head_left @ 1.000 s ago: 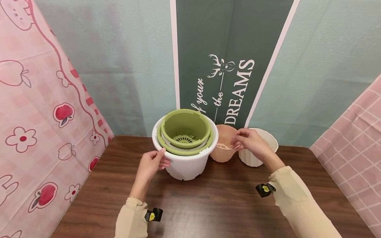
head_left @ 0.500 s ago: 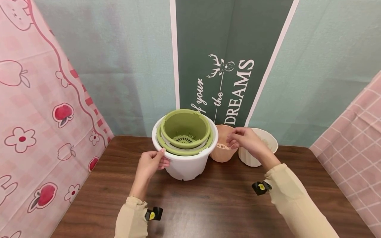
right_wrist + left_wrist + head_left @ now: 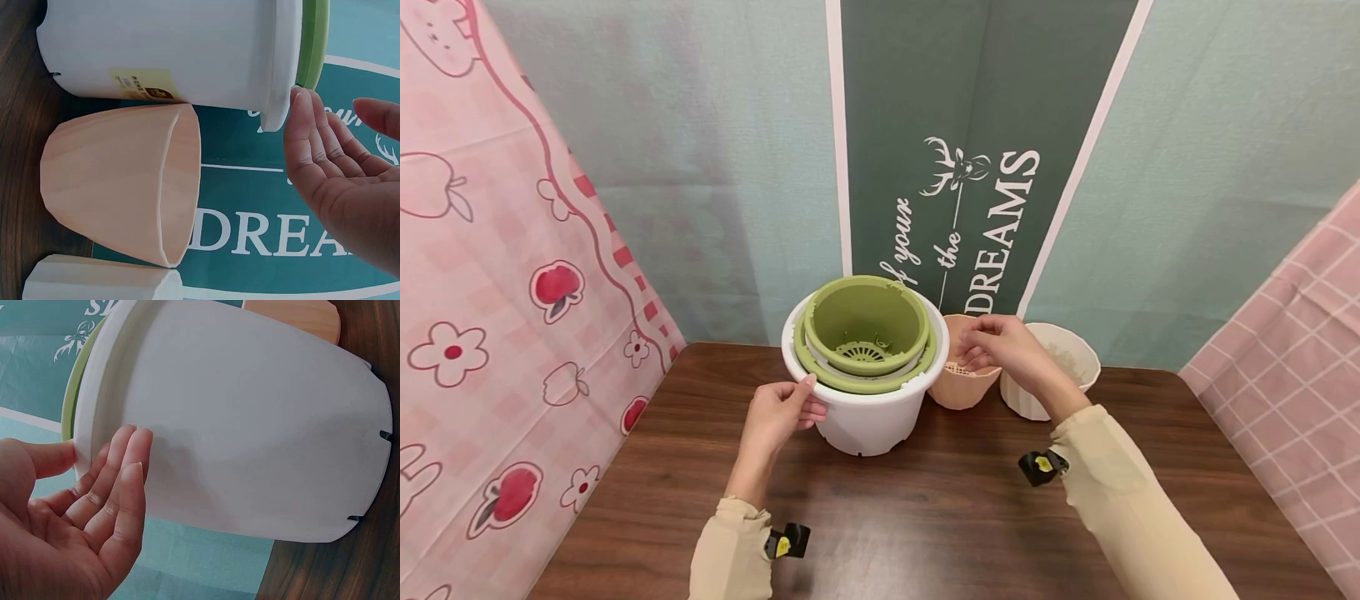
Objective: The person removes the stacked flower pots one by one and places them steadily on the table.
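A large white flower pot (image 3: 868, 425) stands upright with a green pot (image 3: 865, 386) nested inside it. Within that sit a thin whitish rim and a smaller green pot (image 3: 868, 312) with a slotted base. My left hand (image 3: 777, 414) holds the white pot's rim at its near left, thumb on the edge and fingers beneath it, as the left wrist view (image 3: 94, 506) confirms. My right hand (image 3: 1018, 354) hovers over the peach pot (image 3: 962, 392), fingers loosely bent, with nothing in its grasp. In the right wrist view its fingertips overlap the white pot's rim (image 3: 284, 69).
A faceted white pot (image 3: 1026, 400) stands right of the peach one, partly behind my right arm. All the pots are near the back edge of the brown wooden table (image 3: 910, 533). A green printed cloth (image 3: 760, 167) hangs behind, with pink cloths at both sides.
My right hand has moved left, from beside the faceted white pot across the peach pot toward the large white pot. My left hand has stayed at the rim.
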Action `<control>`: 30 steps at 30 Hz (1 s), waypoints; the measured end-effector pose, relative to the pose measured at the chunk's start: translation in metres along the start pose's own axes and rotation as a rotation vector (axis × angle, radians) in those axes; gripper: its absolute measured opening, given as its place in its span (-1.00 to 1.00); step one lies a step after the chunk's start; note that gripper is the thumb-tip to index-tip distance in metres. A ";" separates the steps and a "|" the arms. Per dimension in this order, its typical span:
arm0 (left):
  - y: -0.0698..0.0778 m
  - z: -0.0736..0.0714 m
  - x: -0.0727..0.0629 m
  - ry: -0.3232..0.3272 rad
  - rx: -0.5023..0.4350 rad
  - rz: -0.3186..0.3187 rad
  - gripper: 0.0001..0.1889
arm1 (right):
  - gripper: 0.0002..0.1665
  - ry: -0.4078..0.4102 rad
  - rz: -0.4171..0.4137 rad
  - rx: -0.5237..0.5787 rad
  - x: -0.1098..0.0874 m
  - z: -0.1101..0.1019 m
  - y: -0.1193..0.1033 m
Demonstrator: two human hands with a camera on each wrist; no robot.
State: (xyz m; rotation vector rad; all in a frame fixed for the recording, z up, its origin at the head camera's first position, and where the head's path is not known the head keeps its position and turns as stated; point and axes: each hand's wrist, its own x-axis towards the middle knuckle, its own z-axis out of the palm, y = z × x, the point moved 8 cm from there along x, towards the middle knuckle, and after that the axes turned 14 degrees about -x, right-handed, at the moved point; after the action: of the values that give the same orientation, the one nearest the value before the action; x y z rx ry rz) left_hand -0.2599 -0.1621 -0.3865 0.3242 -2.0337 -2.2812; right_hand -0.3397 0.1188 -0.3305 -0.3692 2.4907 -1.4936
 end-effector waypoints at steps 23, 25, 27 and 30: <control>0.000 0.000 -0.001 -0.002 -0.012 -0.012 -0.62 | -0.75 0.012 0.018 0.007 0.010 0.010 -0.005; 0.000 0.000 0.000 -0.003 -0.011 -0.011 -0.62 | -0.76 0.010 0.021 0.002 0.010 0.011 -0.005; 0.000 0.000 0.000 -0.004 -0.009 -0.010 -0.61 | -0.75 0.006 0.020 -0.004 0.011 0.011 -0.007; 0.000 0.000 0.000 -0.004 -0.006 -0.009 -0.61 | -0.73 0.001 0.023 -0.009 0.012 0.013 -0.009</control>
State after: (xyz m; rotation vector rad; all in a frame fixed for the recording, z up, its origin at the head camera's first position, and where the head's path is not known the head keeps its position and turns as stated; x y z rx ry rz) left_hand -0.2597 -0.1619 -0.3867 0.3294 -2.0310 -2.2943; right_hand -0.3463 0.1003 -0.3288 -0.3400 2.4944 -1.4748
